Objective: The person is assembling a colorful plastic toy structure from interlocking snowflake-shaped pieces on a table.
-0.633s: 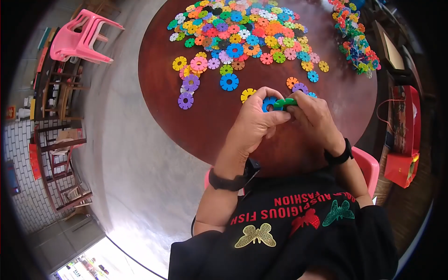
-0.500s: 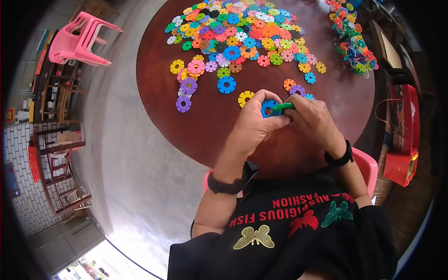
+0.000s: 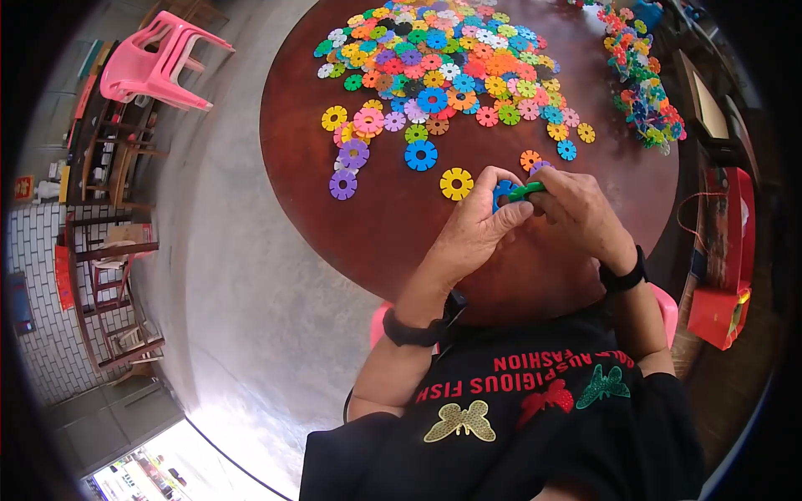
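Over the near part of the round table, my left hand [image 3: 483, 220] pinches a blue notched plastic disc [image 3: 504, 194] between thumb and fingers. My right hand [image 3: 582, 210] grips a green notched disc [image 3: 525, 191], seen edge-on and crossing the blue one. The two discs meet at their rims; how deeply the notches fit together is hidden by my fingers. Just beyond my left hand a yellow disc [image 3: 457, 184] lies flat. Past my right fingers are an orange disc [image 3: 530, 160] and a partly covered purple disc [image 3: 540, 167].
A heap of multicoloured discs [image 3: 434, 67] spreads over the far side of the brown table [image 3: 334, 242]. At the far right stands a chain of joined discs [image 3: 639, 79]. Pink stacked chairs [image 3: 159, 63] are at left; a red bag [image 3: 727, 242] is at right.
The whole scene has shifted slightly rightward in the view. Both hands still hold the blue and green discs together, with the blue one now more covered by my fingers.
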A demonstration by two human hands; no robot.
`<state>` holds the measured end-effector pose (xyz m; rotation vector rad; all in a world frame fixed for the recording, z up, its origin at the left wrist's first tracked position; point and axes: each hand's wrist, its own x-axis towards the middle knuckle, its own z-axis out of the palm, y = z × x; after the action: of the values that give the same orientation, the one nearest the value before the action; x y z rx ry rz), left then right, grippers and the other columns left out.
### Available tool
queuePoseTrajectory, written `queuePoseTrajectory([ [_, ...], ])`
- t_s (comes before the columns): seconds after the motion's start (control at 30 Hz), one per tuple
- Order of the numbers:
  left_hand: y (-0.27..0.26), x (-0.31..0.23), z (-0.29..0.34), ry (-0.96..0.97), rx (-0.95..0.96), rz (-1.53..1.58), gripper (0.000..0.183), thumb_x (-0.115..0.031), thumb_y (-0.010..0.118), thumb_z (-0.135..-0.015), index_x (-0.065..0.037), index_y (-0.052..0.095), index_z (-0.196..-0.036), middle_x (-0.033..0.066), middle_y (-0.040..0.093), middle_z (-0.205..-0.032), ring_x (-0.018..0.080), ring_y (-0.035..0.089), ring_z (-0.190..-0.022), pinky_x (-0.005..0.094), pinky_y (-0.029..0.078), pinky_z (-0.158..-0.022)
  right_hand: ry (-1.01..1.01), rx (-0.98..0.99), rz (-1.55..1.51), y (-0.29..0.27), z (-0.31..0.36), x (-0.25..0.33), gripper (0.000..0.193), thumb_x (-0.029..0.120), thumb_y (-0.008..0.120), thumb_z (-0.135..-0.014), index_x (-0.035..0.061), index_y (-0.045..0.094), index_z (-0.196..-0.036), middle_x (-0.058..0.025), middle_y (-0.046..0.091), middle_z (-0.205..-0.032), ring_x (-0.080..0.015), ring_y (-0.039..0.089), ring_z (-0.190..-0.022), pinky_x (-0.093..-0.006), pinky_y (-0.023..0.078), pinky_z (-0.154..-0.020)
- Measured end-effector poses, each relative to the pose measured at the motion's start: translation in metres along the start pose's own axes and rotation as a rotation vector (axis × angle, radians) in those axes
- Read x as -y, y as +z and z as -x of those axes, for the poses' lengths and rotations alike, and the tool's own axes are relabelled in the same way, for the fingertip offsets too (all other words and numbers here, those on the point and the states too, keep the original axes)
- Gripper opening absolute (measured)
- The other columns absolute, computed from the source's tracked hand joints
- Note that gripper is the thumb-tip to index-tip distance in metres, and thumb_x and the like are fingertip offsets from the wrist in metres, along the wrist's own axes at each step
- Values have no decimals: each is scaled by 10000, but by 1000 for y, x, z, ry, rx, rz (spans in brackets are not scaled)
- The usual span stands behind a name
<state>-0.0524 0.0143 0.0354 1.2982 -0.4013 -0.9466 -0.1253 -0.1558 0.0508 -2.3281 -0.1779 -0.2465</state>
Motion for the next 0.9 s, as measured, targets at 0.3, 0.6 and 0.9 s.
queuePoseTrajectory([
  [0.3, -61, -12, -4, 298, -487, 468, 173, -36, 622, -844, -71, 559, -1002, 98, 665, -908, 163, 650, -735, 261, 509, -595, -113, 4, 182, -18, -51, -2, 229, 115, 609, -822, 38, 561, -1032, -130, 607, -840, -319, 595, -783, -393, 460, -684],
  [0.6, -79, -7, -3, 311, -422, 784, 328, -37, 535, -839, -33, 537, -1166, 118, 648, -1024, 201, 658, -830, 301, 527, -683, -154, 231, 430, 68, -57, -13, 338, 118, 654, -735, 82, 565, -1060, -130, 451, -967, -310, 577, -852, -411, 493, -731],
  [0.9, -70, -7, -4, 199, -307, 792, 255, -124, 600, -866, -41, 559, -1103, 111, 659, -983, 164, 641, -781, 272, 510, -636, 178, -52, -206, 35, -45, 3, 153, 5, 622, -759, 19, 511, -864, -69, 530, -626, -180, 548, -518, -294, 447, -500],
])
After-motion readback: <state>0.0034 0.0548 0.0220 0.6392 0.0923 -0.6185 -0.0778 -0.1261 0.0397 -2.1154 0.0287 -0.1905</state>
